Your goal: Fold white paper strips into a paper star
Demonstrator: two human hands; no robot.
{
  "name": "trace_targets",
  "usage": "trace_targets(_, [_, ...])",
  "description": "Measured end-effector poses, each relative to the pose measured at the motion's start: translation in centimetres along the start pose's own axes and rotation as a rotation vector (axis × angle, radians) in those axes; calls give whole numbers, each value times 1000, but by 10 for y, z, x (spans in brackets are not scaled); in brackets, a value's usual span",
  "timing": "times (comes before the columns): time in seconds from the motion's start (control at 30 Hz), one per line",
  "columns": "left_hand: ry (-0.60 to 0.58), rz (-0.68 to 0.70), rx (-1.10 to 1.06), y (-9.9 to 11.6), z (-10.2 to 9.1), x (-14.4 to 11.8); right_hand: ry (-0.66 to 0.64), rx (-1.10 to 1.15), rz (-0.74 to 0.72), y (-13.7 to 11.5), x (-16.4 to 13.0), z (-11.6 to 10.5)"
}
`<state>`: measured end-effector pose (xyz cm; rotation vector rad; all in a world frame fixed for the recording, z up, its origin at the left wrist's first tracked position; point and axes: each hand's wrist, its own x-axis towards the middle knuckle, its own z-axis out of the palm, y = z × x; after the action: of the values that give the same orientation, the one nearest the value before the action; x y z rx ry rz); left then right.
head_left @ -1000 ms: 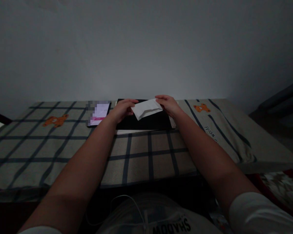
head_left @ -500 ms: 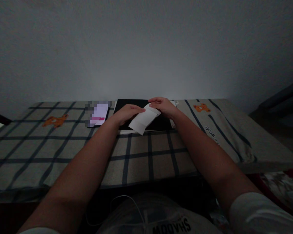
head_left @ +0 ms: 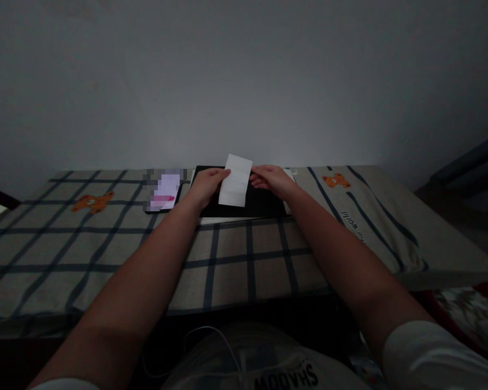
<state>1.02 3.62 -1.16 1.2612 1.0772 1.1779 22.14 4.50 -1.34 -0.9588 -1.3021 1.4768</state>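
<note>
Best done with both grips pinched on the white paper strip (head_left: 236, 181), left hand (head_left: 206, 184) and right hand (head_left: 270, 180) at opposite edges, upright above the black board (head_left: 260, 205), creases aligned.

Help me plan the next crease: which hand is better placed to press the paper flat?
Probably the right hand: it only touches the white paper's edge, while the left hand pinches it.

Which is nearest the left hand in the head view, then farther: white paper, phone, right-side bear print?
1. white paper: held at the left hand.
2. phone: just to its left.
3. bear print: far right, past the right hand.
</note>
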Motion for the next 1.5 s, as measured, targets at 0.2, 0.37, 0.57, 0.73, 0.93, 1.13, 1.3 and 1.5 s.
trace_targets(0.2, [-29, -66, 23, 4, 4, -3, 38, 13, -43, -1, -1, 3])
trace_targets(0.37, [-67, -55, 13, 6, 4, -3, 29, 13, -37, -1, 0, 3])
trace_targets(0.57, [-55, -21, 9, 7, 3, -3, 23, 13, -60, -2, -2, 5])
trace_targets(0.73, [-61, -22, -2, 5, 1, -1, 28, 6, -58, -2, -2, 6])
trace_targets(0.93, [-43, -40, -9, 8, 3, -3, 51, 0, -61, -1, 0, 6])
trace_targets(1.13, [-71, -69, -33, 9, 3, -4, 53, -7, -108, -1, -1, 6])
trace_targets(1.3, [-37, -8, 0, 5, 1, -1, 22, 19, -72, -1, -1, 5])
trace_targets(1.5, [17, 22, 47, 5, 0, 0, -21, 8, -54, 0, -1, 5])
